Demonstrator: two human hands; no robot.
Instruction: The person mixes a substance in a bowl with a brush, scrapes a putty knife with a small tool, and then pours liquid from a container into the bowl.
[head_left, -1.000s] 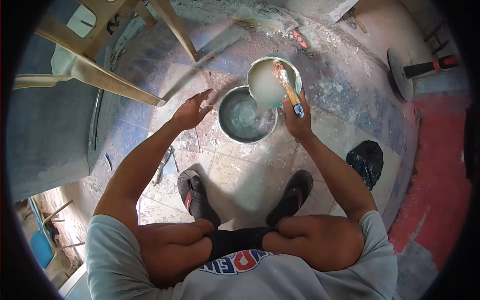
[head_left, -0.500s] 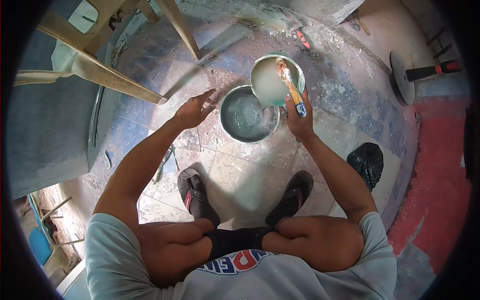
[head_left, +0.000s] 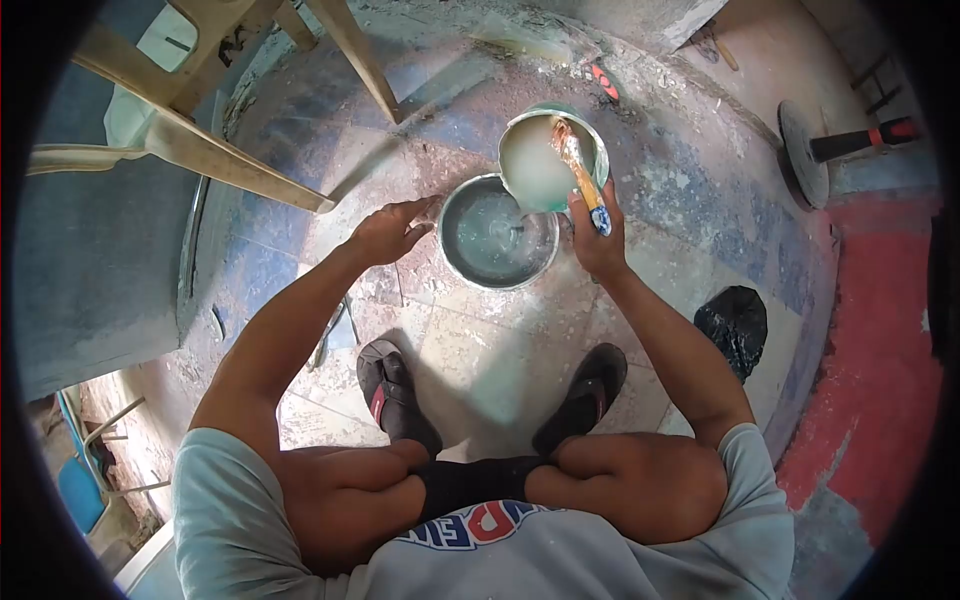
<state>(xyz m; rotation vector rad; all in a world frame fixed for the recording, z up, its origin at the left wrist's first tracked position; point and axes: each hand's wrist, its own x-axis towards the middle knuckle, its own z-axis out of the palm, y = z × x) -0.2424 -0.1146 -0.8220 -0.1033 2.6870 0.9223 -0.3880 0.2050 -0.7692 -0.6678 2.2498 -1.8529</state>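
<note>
Person squatting over tiled floor (head_left: 480,350), seen from above. Right hand (head_left: 597,240) clenched round a tilted can (head_left: 552,158) and a brush (head_left: 578,172) together; brush handle pinned against the can's rim, bristles lying inside over pale liquid. The can hangs just above the far right edge of a metal pot (head_left: 497,243), which stands on the floor ahead of the feet. Pot holds a shallow grey pool (whether a stream is falling into it, cannot tell). Left hand (head_left: 388,232) open, holding nothing, fingertips just beside the pot's left rim. Chair legs (head_left: 250,110) left of the pot; black bag (head_left: 732,325) well to its right.
</note>
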